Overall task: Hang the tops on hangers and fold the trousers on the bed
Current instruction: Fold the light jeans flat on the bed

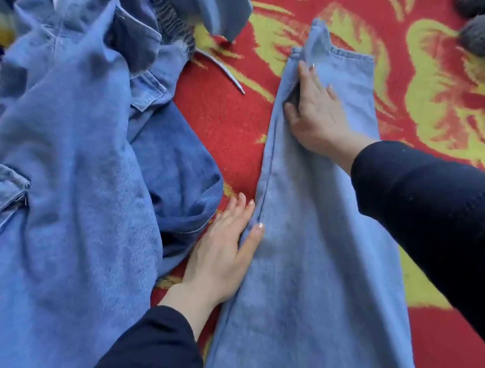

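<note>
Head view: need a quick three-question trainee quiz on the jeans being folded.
1. True or false: the left hand is lifting the light jeans off the blanket.
2. Where is the right hand? A) raised in the air; B) flat on the jeans near their far end; C) on the bare blanket.
3. Fill in: the denim heap lies on the person's ____ side of the jeans.

Key: 1 false, it presses flat at the jeans' edge; 2 B; 3 left.
</note>
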